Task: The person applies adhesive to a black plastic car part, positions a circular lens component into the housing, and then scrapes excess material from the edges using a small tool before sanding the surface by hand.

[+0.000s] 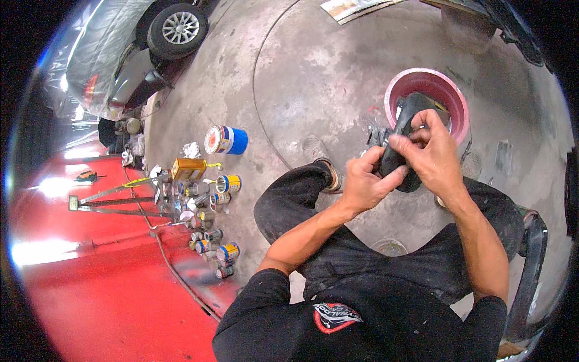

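Note:
Both hands are on a black curved part, smooth and elongated, in front of my right knee. My left hand grips its lower end, thumb and fingers closed around the edge. My right hand is bent over the middle of it, fingertips pinched against the surface; whether something small sits under them is hidden. The part's far end overlaps a round, dark-pink bucket, which stands on the floor beyond my hands. Something light shows inside the bucket, mostly covered by the part. Small grey scraps lie to the bucket's left.
Several paint cans and a larger blue can stand on the floor at left, around a yellow tin. Beyond them lies a red surface. A hose crosses the concrete. A plastic-covered car is at upper left.

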Demonstrator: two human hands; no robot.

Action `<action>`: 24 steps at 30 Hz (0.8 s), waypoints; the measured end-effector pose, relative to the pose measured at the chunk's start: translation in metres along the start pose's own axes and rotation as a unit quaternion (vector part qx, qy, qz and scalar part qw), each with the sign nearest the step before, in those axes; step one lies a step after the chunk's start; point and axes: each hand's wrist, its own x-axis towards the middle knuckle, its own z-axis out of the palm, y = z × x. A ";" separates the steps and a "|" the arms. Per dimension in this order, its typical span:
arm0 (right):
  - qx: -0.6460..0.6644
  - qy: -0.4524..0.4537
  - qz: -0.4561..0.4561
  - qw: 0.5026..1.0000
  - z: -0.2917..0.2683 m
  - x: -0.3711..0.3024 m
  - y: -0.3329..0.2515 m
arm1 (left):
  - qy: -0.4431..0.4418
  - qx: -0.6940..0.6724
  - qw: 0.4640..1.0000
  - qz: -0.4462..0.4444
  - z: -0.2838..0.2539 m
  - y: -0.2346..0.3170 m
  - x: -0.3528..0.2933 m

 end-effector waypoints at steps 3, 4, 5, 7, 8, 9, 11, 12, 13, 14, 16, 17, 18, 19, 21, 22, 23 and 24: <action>0.005 0.014 0.035 0.999 -0.005 0.007 0.009 | -0.055 -0.090 0.992 -0.070 -0.004 0.003 0.000; 0.017 0.008 0.063 0.998 -0.007 0.008 0.008 | -0.057 -0.157 0.981 -0.095 -0.004 0.003 0.003; 0.039 0.009 0.070 0.997 -0.009 0.011 0.005 | -0.057 -0.218 0.967 -0.118 -0.007 0.003 0.007; 0.067 0.037 0.048 0.996 -0.019 0.014 -0.004 | -0.053 -0.242 0.957 -0.150 -0.011 0.003 0.011; 0.081 0.049 0.036 0.995 -0.026 0.015 -0.010 | -0.049 -0.255 0.951 -0.165 -0.013 0.003 0.013; 0.068 0.064 0.021 0.995 -0.032 0.016 -0.016 | -0.030 -0.249 0.959 -0.132 -0.013 -0.004 0.015; 0.038 0.098 -0.009 0.994 -0.047 0.017 -0.021 | -0.003 -0.287 0.947 -0.141 -0.016 -0.010 0.019; 0.018 0.099 -0.022 0.995 -0.051 0.018 -0.018 | 0.008 -0.308 0.940 -0.145 -0.016 -0.011 0.021; -0.002 0.100 -0.036 0.994 -0.056 0.019 -0.015 | 0.016 -0.299 0.943 -0.148 -0.017 -0.011 0.023; -0.027 0.105 -0.048 0.993 -0.064 0.020 -0.010 | 0.018 -0.315 0.937 -0.151 -0.016 -0.009 0.024; -0.114 0.099 -0.074 0.986 -0.068 0.021 -0.001 | 0.020 -0.347 0.925 -0.155 -0.015 -0.003 0.026; -0.176 0.106 -0.083 0.975 -0.062 0.018 -0.003 | 0.008 -0.354 0.923 -0.149 -0.018 -0.005 0.025; -0.236 0.112 -0.093 0.961 -0.058 0.015 -0.005 | -0.004 -0.361 0.922 -0.142 -0.022 -0.007 0.025; -0.292 0.109 -0.099 0.945 -0.056 0.014 -0.004 | -0.016 -0.367 0.920 -0.136 -0.025 -0.008 0.024; -0.306 0.057 -0.045 0.949 -0.052 0.012 -0.013 | -0.022 -0.348 0.928 -0.129 -0.027 -0.008 0.023; -0.312 0.031 -0.017 0.949 -0.051 0.011 -0.016 | -0.025 -0.338 0.933 -0.125 -0.027 -0.008 0.022; -0.284 0.027 -0.017 0.958 -0.051 0.011 -0.017 | -0.027 -0.312 0.943 -0.113 -0.027 -0.007 0.021; -0.255 0.023 -0.017 0.966 -0.050 0.011 -0.017 | -0.029 -0.287 0.952 -0.101 -0.026 -0.005 0.020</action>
